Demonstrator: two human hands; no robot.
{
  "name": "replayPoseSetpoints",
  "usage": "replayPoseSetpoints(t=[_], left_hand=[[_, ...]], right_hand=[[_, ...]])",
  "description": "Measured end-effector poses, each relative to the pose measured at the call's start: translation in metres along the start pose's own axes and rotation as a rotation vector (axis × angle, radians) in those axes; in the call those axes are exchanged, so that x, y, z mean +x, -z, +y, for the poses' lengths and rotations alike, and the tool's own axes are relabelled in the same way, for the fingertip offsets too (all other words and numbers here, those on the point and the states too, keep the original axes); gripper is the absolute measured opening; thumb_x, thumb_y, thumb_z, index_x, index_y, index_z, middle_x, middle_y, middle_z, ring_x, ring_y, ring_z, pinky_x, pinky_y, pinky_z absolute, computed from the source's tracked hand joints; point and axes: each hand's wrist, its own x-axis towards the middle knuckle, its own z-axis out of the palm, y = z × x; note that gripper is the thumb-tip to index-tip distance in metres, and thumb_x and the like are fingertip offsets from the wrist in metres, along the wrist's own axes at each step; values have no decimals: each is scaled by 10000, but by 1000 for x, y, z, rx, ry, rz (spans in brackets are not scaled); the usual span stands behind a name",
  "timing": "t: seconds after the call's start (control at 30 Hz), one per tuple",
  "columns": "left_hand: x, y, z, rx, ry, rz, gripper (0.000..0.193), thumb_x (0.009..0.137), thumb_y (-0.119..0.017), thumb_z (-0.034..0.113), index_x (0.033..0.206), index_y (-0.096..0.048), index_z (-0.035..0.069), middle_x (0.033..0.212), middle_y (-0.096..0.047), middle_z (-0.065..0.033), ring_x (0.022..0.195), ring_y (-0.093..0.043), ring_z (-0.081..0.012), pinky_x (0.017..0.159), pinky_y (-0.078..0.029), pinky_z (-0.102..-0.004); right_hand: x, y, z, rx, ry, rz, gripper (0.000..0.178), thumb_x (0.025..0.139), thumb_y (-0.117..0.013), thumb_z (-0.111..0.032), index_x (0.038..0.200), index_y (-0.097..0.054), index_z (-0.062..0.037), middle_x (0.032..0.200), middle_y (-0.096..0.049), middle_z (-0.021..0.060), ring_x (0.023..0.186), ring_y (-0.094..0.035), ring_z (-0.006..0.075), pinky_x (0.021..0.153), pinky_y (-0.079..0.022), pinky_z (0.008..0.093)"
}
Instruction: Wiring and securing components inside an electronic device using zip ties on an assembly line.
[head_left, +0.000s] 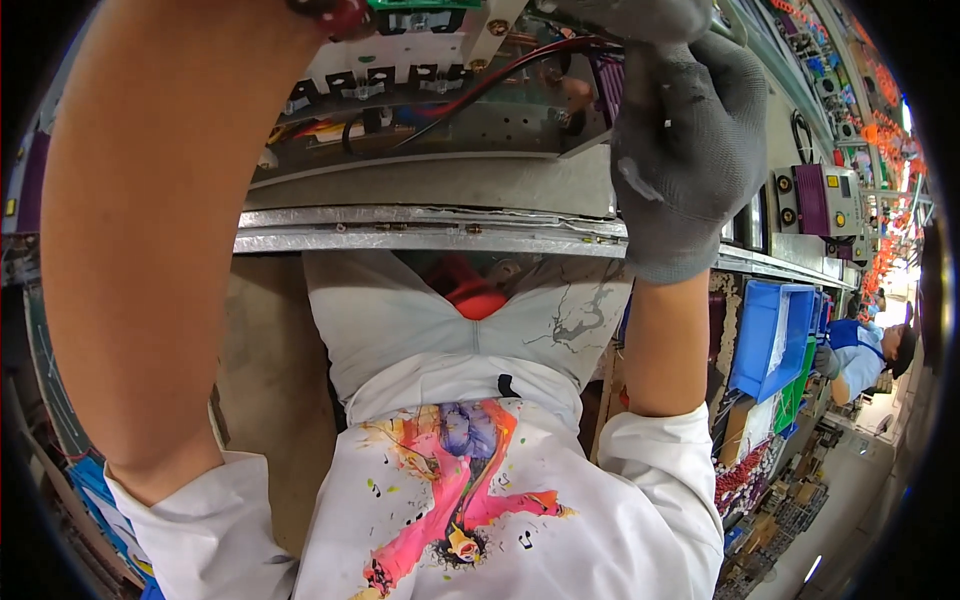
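Observation:
My right hand (pixel 690 160), in a grey knit glove, is raised at the upper right with its fingers curled in. Whatever it grips is hidden. Another grey gloved part (pixel 645 18) is cut off by the top edge, touching or close above that hand; I cannot tell whose it is. My bare left forearm (pixel 150 250) rises along the left side, and its hand is not clearly visible. Between the arms lies an open metal chassis (pixel 500 150) with black clips, a green circuit board (pixel 425 20) and red and black wires (pixel 490 85).
A metal table edge (pixel 430 235) runs across in front of my lap. To the right are a purple and grey powered device (pixel 825 200), a blue bin (pixel 770 335) and bundled red wires (pixel 740 485). Farther off, a person in blue (pixel 860 350) works.

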Motion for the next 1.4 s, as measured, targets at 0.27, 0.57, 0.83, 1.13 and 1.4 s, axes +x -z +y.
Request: replayPoseSetpoints(t=[0.27,0.57,0.83,1.13,1.4], left_hand=[[5,11,4,-21,4,-20,383,856,-669,115,1203,-671,-48,1021,-724,-170,889,-700,-215,791,-583,-320],[18,28,16,-47,61,-108,392,861,-665,126,1207,-668,-57,1037,-727,-175,909,-704,-211,808,-589,-317],[20,3,27,103,-242,159,421,780,-652,53,1185,-681,-61,952,-732,-145,753,-685,-189,686,-581,-322],[21,7,15,67,-235,59,336,758,-615,-24,1088,-666,-62,868,-705,-154,724,-678,-205,710,-571,-314],[30,8,16,75,-60,-71,209,755,-574,-34,945,-662,-45,746,-633,-151,624,-605,-231,609,-500,-320]], right_hand=[[6,-2,-6,46,59,-73,364,833,-692,103,1162,-739,-47,1008,-683,119,848,-679,220,741,-527,274],[14,-1,-20,-120,-51,-273,426,857,-620,25,1240,-686,-148,880,-611,72,788,-633,258,645,-500,368],[13,13,-20,246,-379,-386,112,968,-595,-40,1040,-671,1,805,-559,95,600,-573,222,519,-466,363],[-6,17,-36,317,-747,-50,234,845,-680,-9,1077,-697,19,818,-665,96,617,-597,129,605,-505,259],[-8,-1,-34,474,-750,-52,383,834,-690,-33,1210,-637,15,804,-659,70,608,-595,133,589,-499,276]])
